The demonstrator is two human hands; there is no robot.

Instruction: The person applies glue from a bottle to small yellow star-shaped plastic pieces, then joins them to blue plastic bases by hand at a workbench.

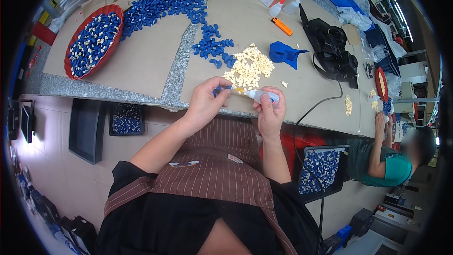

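Observation:
My left hand (207, 98) pinches a small blue plastic piece (218, 90) above the table's near edge. In my right hand (271, 114) is a small white squeeze bottle (263, 97), its narrow yellowish nozzle pointing left at the blue piece. Whether the tip touches the piece I cannot tell. Just beyond my hands lies a pile of small cream-coloured pieces (252, 66). Several loose blue pieces (212, 42) lie beside it, and a larger heap of blue pieces (165, 4) spreads farther back.
A red bowl (120, 24) of blue and cream pieces stands at left. Toward the right lie a crumpled blue wrapper (287, 54), an orange lighter (282, 26), and black straps with a cable (330, 47). Below are black trays (87, 130). Another person (394, 163) works at far right.

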